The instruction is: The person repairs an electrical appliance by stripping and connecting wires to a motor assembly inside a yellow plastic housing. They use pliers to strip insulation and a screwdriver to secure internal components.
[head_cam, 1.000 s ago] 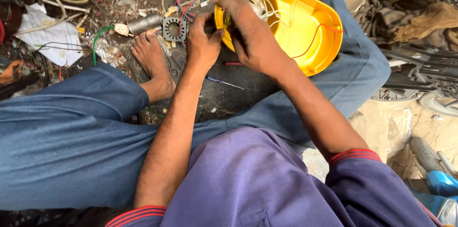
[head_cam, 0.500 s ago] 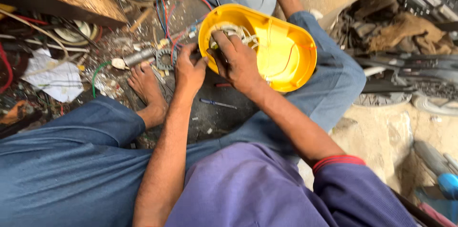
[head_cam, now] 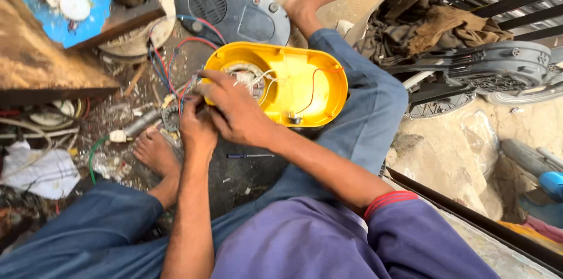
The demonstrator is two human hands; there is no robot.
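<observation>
Yellow housing (head_cam: 305,88) on lap; right hand (head_cam: 234,109) pinching its wires (head_cam: 258,79); left hand (head_cam: 196,126) gripping rim beside it.

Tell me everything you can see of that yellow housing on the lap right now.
The yellow housing is an oval, glossy plastic shell, open side up, resting tilted on the person's right thigh. Inside sit a coil of pale wires at its left end, a thin red wire curving across the floor, and a small metal fitting near the lower rim. The right hand lies over its left edge; the left hand is just beside it.
</observation>
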